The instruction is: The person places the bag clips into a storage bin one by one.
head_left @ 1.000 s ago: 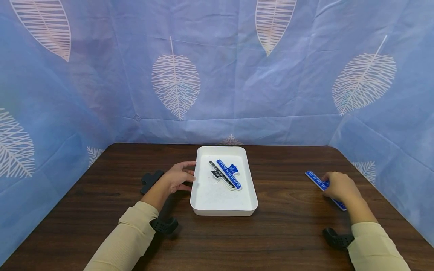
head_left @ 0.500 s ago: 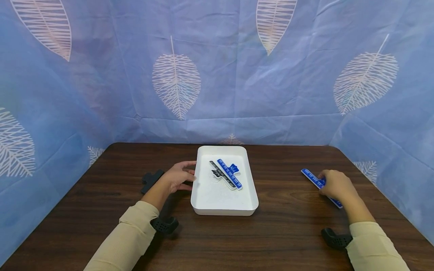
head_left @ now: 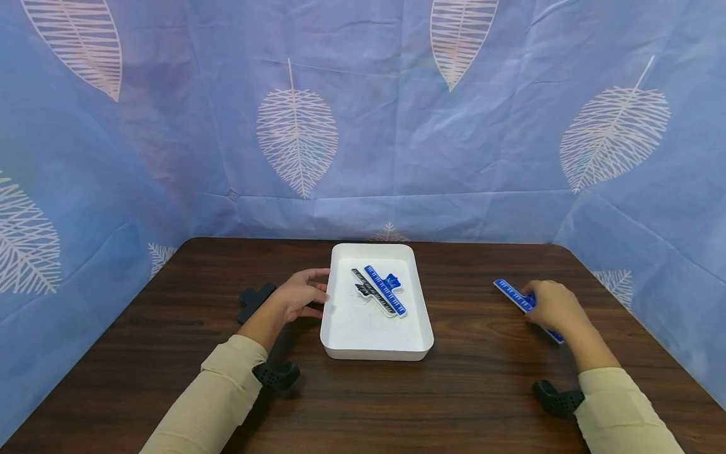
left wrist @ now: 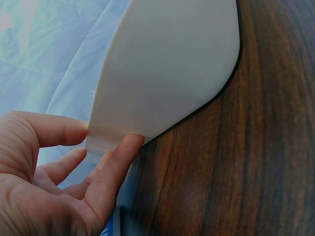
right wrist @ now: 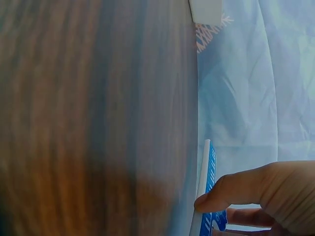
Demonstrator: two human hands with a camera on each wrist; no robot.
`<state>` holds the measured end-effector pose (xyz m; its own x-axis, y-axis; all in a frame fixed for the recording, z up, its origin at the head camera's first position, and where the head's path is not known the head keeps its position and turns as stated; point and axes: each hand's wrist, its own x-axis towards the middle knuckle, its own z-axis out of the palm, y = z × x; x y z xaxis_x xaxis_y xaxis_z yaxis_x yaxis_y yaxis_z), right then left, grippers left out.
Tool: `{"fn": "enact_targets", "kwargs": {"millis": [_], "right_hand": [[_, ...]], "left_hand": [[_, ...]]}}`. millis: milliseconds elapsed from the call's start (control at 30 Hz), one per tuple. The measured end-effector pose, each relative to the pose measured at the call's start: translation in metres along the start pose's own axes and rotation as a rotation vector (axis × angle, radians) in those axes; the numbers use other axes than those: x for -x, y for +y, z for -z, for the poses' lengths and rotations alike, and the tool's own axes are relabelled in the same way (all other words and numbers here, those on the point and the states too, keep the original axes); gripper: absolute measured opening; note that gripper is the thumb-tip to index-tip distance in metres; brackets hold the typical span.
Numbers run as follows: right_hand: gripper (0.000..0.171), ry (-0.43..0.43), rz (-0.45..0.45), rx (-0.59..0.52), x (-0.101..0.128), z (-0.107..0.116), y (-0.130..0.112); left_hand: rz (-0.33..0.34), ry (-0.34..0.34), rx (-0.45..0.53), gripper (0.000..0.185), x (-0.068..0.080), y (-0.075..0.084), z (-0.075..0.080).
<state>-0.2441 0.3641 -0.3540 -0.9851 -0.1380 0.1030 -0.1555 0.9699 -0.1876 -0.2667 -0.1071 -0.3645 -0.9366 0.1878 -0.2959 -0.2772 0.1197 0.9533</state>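
Observation:
My left hand (head_left: 296,296) rests its fingertips on the left wall of a white tray (head_left: 374,354), with thumb and fingers spread. In the left wrist view, the thumb (left wrist: 118,167) lies against the tray's outer wall. My right hand (head_left: 558,309) pinches a blue clip (head_left: 510,293) with a long bar in a white piano-key pattern. Thumb and fingers cover the clip's middle. In the right wrist view, the thumb (right wrist: 216,194) presses one side of this bar. Inside the tray, a similar blue clip (head_left: 386,291) and a black clip (head_left: 374,294) lie side by side.
A dark clip (head_left: 253,302) lies on the brown wooden table (head_left: 454,403) beside my left wrist. A blue strip with white marks (left wrist: 110,227) shows below the left hand in its wrist view. A blue leaf-patterned cloth (head_left: 368,126) hangs behind the table.
My right hand has moved left and slightly toward the back, carrying the blue clip with it. The left hand stays at the tray, and the clips inside it keep their places.

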Motion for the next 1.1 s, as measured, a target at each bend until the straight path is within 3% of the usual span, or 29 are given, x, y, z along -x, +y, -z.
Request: {"fn": "enact_targets", "kwargs": {"millis": [1100], "right_hand": [[0.042, 0.020, 0.113, -0.001, -0.005, -0.001, -0.042]], "left_hand": [[-0.020, -0.010, -0.003, 0.069, -0.002, -0.003, 0.000]]}}
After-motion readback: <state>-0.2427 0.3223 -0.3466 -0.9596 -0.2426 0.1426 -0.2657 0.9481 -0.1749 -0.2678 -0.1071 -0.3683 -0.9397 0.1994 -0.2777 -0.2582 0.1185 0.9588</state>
